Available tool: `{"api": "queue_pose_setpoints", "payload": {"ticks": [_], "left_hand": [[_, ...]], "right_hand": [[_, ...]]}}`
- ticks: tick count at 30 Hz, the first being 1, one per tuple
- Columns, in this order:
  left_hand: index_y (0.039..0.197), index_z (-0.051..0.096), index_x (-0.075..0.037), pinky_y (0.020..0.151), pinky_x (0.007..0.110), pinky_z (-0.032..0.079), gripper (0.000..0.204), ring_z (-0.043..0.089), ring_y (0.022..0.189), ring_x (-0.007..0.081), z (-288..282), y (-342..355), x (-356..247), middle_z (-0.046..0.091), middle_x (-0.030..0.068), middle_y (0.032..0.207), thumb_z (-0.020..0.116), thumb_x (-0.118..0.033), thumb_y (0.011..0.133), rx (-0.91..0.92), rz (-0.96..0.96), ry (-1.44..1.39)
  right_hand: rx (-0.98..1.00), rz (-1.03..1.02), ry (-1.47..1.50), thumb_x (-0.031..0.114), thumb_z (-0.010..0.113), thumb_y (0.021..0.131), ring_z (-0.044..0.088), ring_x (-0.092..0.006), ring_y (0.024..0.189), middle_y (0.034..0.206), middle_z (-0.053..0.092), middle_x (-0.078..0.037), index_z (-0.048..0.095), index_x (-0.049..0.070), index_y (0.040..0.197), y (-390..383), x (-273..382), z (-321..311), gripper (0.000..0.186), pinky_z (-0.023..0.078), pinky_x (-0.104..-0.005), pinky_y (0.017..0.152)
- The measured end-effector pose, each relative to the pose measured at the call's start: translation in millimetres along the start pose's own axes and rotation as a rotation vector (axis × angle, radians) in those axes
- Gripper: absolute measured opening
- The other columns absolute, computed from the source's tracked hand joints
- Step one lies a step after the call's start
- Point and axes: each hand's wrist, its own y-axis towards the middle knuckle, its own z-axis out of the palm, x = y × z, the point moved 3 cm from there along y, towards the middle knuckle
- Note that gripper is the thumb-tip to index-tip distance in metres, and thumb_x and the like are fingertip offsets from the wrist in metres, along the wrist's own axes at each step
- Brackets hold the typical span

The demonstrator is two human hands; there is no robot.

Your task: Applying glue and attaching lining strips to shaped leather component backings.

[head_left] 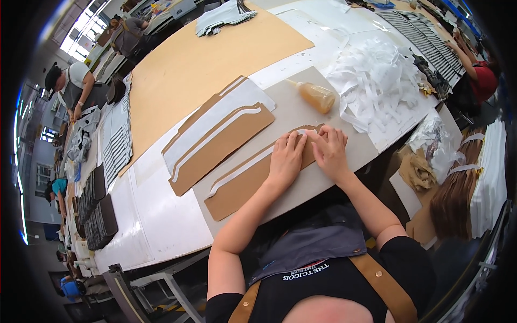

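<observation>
A brown leather-like panel [237, 196] with a curved edge lies flat in front of me, and a narrow white strip [237, 171] runs along it. My left hand [287, 157] rests on the panel's right part, its fingers stretched out over the strip. Beside it, my right hand [329, 151] is closed, with thumb and fingertips pinched at the strip's right end. The fingers partly cover that end. Just beyond lies a second brown panel [226, 144] with its own white strip, on top of a white-faced piece [186, 137].
A grey board [215, 188] lies under the panel. Beyond my hands lies a bottle of amber liquid [316, 97] with a thin nozzle, near a heap of white strips [377, 81]. A large tan sheet [215, 54] covers the table's far part. Brown and white bundles [458, 188] stand right. Other people work around.
</observation>
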Motion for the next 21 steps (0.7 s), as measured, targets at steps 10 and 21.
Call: {"api": "queue_pose_setpoints", "payload": {"ticks": [10, 21], "left_hand": [[0.141, 0.058, -0.004, 0.108, 0.049, 0.043, 0.052, 0.050, 0.129, 0.0347, -0.4, 0.8, -1.5, 0.054, 0.0128, 0.142, 0.061, -0.005, 0.089, -0.021, -0.019, -0.063], [0.145, 0.056, -0.002, 0.115, 0.045, 0.038, 0.055, 0.047, 0.136, 0.0341, 5.9, 2.5, -6.7, 0.053, 0.0168, 0.145, 0.055, -0.008, 0.090, 0.035, 0.026, 0.001]], "right_hand": [[0.005, 0.080, -0.129, 0.008, 0.073, 0.085, 0.049, -0.0283, 0.111, 0.114, 0.054, -0.009, 0.074, 0.008, 0.118, -5.3, -8.1, 5.1, 0.033, 0.035, -0.0443, 0.100], [0.005, 0.131, -0.128, 0.009, 0.073, 0.086, 0.050, -0.0277, 0.111, 0.112, 0.055, -0.009, 0.073, 0.006, 0.118, -7.5, -10.4, -0.4, 0.032, 0.036, -0.0435, 0.099]]}}
